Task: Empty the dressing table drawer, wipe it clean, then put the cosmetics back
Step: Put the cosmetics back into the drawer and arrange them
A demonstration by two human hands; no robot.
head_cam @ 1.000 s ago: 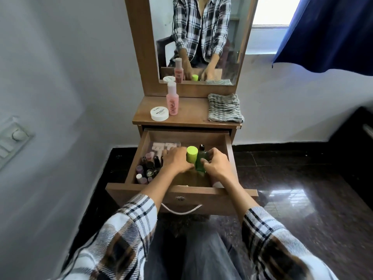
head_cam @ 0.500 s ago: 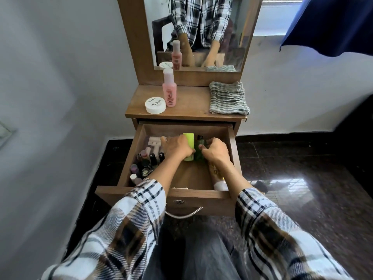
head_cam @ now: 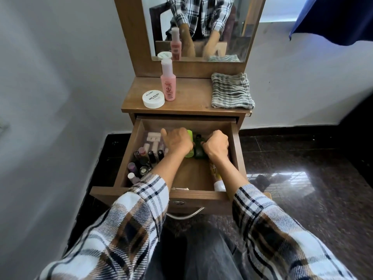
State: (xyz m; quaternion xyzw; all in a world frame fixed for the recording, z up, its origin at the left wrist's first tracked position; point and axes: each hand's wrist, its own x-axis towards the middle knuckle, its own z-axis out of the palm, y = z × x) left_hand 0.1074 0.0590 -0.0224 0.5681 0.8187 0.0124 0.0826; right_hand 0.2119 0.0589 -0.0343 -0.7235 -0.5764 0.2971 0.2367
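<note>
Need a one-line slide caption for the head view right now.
Both hands in the open drawer: left hand on a lime-green bottle, right hand gripping a dark green bottle.

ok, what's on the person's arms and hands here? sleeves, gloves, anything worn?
Both arms wear long plaid flannel sleeves in white, brown and black, left sleeve and right sleeve, ending partway along the forearm. The left hand and right hand are bare: no gloves, rings or watch visible.
</note>
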